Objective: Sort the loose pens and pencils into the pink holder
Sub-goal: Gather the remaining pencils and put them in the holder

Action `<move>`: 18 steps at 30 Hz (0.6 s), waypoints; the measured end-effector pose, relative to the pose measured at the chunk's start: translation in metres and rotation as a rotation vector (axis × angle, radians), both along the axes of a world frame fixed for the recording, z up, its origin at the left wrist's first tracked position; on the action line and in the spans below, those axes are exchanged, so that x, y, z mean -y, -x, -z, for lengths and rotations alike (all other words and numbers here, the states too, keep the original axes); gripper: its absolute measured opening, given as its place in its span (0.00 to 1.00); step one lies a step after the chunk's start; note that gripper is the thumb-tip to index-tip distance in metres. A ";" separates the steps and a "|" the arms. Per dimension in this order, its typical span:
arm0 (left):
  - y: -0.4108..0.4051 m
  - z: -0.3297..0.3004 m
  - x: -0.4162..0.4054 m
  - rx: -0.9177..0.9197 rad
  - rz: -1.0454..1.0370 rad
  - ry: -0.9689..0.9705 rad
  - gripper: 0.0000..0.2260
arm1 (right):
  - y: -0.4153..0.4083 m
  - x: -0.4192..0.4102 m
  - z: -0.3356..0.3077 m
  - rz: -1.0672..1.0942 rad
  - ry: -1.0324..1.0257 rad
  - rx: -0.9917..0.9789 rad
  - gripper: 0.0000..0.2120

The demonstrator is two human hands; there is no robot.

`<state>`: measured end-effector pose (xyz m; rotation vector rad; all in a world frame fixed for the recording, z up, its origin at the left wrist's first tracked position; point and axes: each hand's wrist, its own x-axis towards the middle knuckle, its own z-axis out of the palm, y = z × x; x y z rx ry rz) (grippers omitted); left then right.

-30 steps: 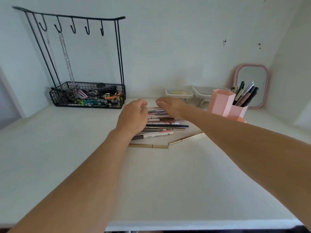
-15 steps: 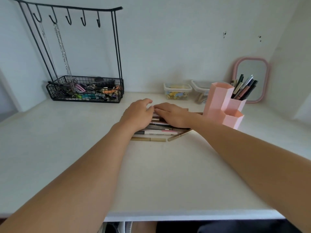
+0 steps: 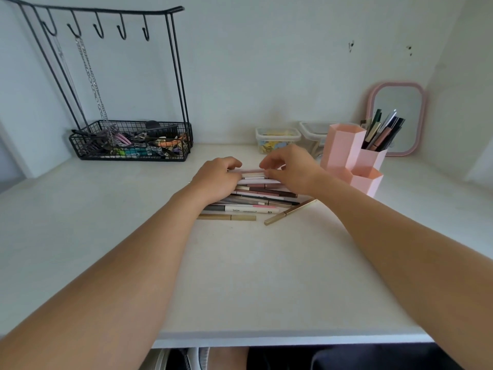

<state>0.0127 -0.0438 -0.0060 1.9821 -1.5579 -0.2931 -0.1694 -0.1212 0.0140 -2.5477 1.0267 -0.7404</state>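
Head view. White tabletop point(image 3: 240, 276) fills the lower frame, wall behind.

Loose pens and pencils point(image 3: 256, 198) lie in a flat heap at centre frame, mostly lengthwise left to right. Nearest the viewer: a gold pencil point(image 3: 226, 217) and an angled gold pen point(image 3: 289, 211), both just below the heap.

Left hand point(image 3: 217, 180) rests on the heap's left end, fingers curled over the upper pens; grip closed round a pale pen at the top. Right hand point(image 3: 290, 169) sits on the heap's right side, fingertips pinching the same topmost pens, so that grip is also closed on them.

Pink holder point(image 3: 349, 158) stands upright at centre right, just right of the right hand; hexagonal tubes of differing height. Several pens point(image 3: 384, 130) already stand in a rear tube.

Upper left: black wire rack point(image 3: 128, 141) with hooks, basket full of small items. Behind the hands: two clear containers point(image 3: 277, 138). Upper right: pink-framed mirror point(image 3: 397, 116) against the wall.
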 end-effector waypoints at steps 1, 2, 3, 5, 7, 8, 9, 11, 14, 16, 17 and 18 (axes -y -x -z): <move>0.000 0.000 0.000 -0.006 0.002 -0.001 0.17 | 0.000 0.000 0.000 0.006 -0.008 -0.003 0.09; 0.000 -0.001 0.000 -0.012 0.007 0.001 0.17 | 0.000 -0.001 0.001 0.011 -0.013 -0.006 0.08; 0.000 -0.001 0.001 -0.018 0.013 0.002 0.18 | 0.000 -0.001 0.001 0.014 -0.017 -0.007 0.07; -0.001 0.000 0.000 -0.020 0.025 0.007 0.18 | 0.000 -0.002 0.001 0.016 -0.027 -0.008 0.07; -0.001 0.000 0.000 -0.003 0.035 0.006 0.17 | -0.001 -0.002 0.000 0.020 -0.037 -0.005 0.06; -0.001 0.001 0.001 0.010 0.039 0.002 0.17 | -0.001 -0.002 0.001 0.021 -0.042 -0.006 0.06; -0.001 0.001 0.001 0.024 0.043 -0.006 0.17 | -0.001 -0.002 0.001 0.020 -0.048 -0.007 0.06; -0.001 0.002 0.001 0.043 0.051 -0.021 0.17 | -0.002 -0.001 0.001 0.013 -0.067 -0.015 0.07; -0.002 0.002 0.001 0.040 0.050 -0.020 0.18 | -0.002 0.000 0.000 0.001 -0.076 -0.030 0.06; -0.001 0.001 0.000 0.009 0.041 -0.003 0.19 | -0.002 0.002 -0.002 0.018 -0.081 -0.007 0.06; -0.001 0.000 0.000 -0.024 0.032 0.021 0.19 | -0.001 0.003 -0.004 0.029 -0.088 0.015 0.06; -0.001 -0.001 0.000 -0.069 0.019 0.054 0.19 | 0.000 0.004 -0.006 0.039 -0.094 0.034 0.06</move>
